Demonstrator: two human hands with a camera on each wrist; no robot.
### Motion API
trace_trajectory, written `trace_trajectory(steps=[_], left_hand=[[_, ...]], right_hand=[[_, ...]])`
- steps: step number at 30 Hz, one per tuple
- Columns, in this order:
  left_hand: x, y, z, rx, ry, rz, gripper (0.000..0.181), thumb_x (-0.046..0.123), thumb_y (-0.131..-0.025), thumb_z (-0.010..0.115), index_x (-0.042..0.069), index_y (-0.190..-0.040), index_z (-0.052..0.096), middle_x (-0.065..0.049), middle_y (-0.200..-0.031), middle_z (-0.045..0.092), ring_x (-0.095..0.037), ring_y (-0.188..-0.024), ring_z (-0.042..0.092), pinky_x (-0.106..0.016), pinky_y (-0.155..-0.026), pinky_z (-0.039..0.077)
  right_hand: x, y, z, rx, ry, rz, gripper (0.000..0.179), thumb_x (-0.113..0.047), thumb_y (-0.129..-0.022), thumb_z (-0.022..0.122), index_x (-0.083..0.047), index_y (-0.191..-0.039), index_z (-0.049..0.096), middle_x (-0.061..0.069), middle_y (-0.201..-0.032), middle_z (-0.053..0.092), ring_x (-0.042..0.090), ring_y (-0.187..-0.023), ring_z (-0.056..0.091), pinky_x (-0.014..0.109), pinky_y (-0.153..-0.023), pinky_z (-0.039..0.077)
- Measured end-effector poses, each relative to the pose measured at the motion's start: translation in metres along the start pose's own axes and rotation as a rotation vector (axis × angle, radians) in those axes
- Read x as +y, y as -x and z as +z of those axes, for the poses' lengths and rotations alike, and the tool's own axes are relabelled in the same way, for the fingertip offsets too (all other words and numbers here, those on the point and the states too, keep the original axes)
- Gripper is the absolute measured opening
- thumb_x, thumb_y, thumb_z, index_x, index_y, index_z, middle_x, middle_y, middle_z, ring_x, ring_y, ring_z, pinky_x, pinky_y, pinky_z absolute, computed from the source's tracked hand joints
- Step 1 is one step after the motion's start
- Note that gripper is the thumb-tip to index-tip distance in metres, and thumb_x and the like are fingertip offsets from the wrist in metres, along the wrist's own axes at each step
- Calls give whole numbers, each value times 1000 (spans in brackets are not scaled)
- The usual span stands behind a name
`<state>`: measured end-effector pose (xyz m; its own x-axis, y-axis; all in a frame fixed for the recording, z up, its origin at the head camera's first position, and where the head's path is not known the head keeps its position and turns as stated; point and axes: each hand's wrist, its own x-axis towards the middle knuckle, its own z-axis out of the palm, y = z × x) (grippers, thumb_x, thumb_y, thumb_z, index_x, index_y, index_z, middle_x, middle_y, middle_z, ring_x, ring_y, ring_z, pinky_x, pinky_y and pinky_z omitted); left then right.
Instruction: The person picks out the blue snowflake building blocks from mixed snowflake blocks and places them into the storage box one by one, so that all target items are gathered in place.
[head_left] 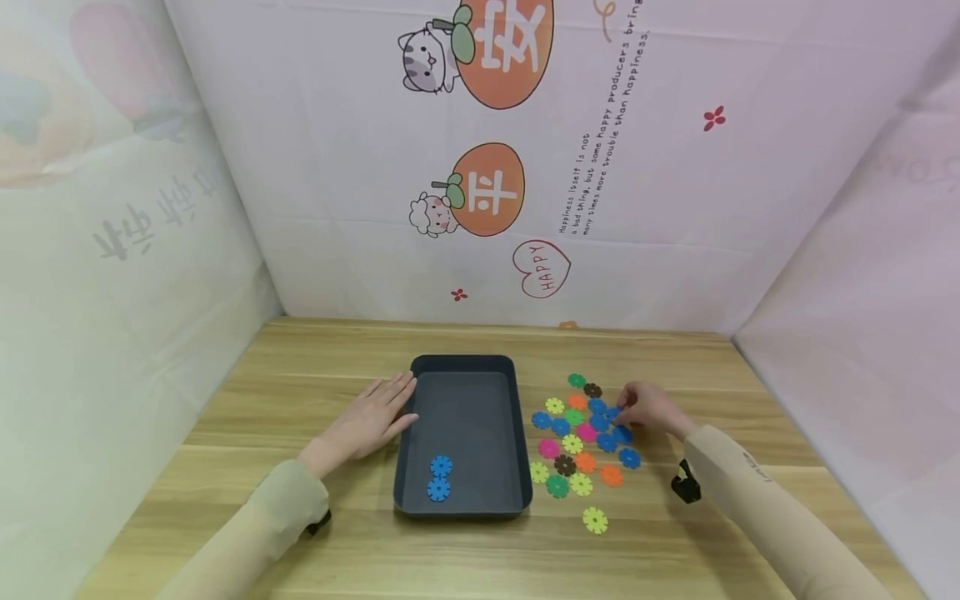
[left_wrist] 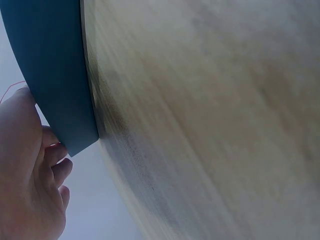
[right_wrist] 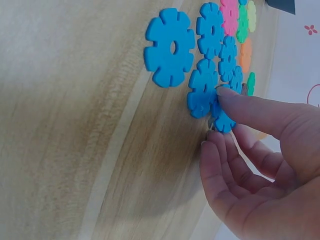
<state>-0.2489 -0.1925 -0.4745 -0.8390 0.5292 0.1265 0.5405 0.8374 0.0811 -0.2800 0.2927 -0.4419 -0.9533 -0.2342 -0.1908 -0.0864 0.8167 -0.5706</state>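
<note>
My left hand (head_left: 369,419) lies against the left rim of a dark grey tray (head_left: 472,425), fingers extended. The left wrist view shows those fingers (left_wrist: 61,170) at the tray's outer wall (left_wrist: 55,75). Inside the tray, near its front left, are two blue notched discs (head_left: 439,477). Right of the tray, my right hand (head_left: 649,408) pinches a blue flower-shaped disc (right_wrist: 223,121) between thumb and fingers, at the edge of the spread-out discs. The thumb partly covers this disc. Other blue discs (right_wrist: 203,89) lie right beside it.
Yellow (head_left: 596,520), orange (head_left: 611,475), pink (head_left: 550,448), green (head_left: 557,486) and brown discs (head_left: 565,465) are scattered on the wooden table (head_left: 337,550). Printed white sheets (head_left: 360,208) stand behind and at both sides.
</note>
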Motion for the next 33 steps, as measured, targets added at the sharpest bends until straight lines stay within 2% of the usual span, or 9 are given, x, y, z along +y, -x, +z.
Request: trace_trajectory(steps=[8, 16, 24, 29, 33], left_hand=[[-1, 0, 1, -14, 3, -7, 68, 48, -105, 40, 5, -157, 28, -12, -164, 27, -30, -152, 29, -51, -125, 23], [0, 1, -2, -12, 23, -13, 67, 45, -105, 42, 5, -156, 29, -13, -164, 27, -31, -152, 29, -52, -125, 23], [-1, 2, -2, -14, 15, -12, 67, 47, -105, 40, 5, -156, 29, -13, -164, 27, -31, -152, 28, -52, -125, 23], [-1, 2, -1, -23, 13, -14, 67, 46, -105, 41, 5, -156, 28, -12, -164, 26, -30, -152, 28, -52, -125, 23], [0, 2, -2, -29, 15, -16, 67, 46, -105, 41, 5, -156, 28, -12, -165, 26, -30, -152, 27, -52, -125, 22]], right_hand=[[3, 1, -5, -15, -45, -22, 20, -2, -84, 70, 10, -98, 61, 17, -90, 65, 21, -81, 61, 35, -74, 58], [-3, 2, -12, -27, -91, -11, 18, -3, -91, 62, 10, -104, 61, 18, -93, 65, 24, -79, 63, 38, -71, 59], [-20, -1, -15, -44, -133, -33, 22, -9, -94, 62, 8, -109, 63, 14, -93, 68, 24, -85, 64, 36, -74, 58], [-36, -3, -12, -68, -164, -55, 19, -10, -95, 63, 5, -107, 63, 16, -99, 67, 29, -92, 67, 42, -82, 60], [-52, -5, -6, -109, -201, -64, 17, -10, -96, 63, 4, -105, 62, 17, -100, 67, 28, -91, 67, 44, -86, 60]])
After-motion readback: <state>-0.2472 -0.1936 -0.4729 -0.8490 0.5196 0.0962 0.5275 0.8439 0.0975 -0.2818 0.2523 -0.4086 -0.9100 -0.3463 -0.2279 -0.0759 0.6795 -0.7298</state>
